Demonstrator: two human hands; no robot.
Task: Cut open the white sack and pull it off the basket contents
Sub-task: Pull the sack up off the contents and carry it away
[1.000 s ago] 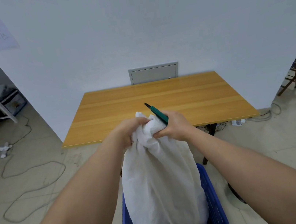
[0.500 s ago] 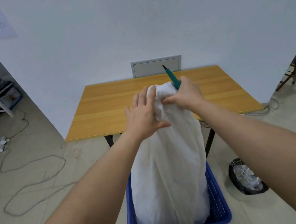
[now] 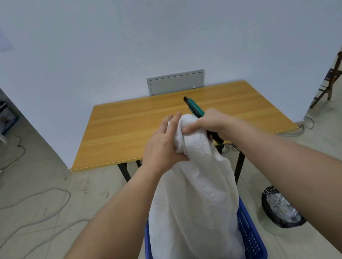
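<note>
White sack point(image 3: 196, 209), one, in one blue basket point(image 3: 253, 248), left hand point(image 3: 163, 146) and right hand point(image 3: 208, 123) fingers gripping its top.

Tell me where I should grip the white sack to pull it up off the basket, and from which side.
Grip the white sack at its bunched top, coming from above. The fabric gathers there into a narrow neck, where the left hand and right hand already clutch it. Lower down it hangs wide and loose into the blue basket, offering no handful. The right hand also holds the green cutter.
</note>
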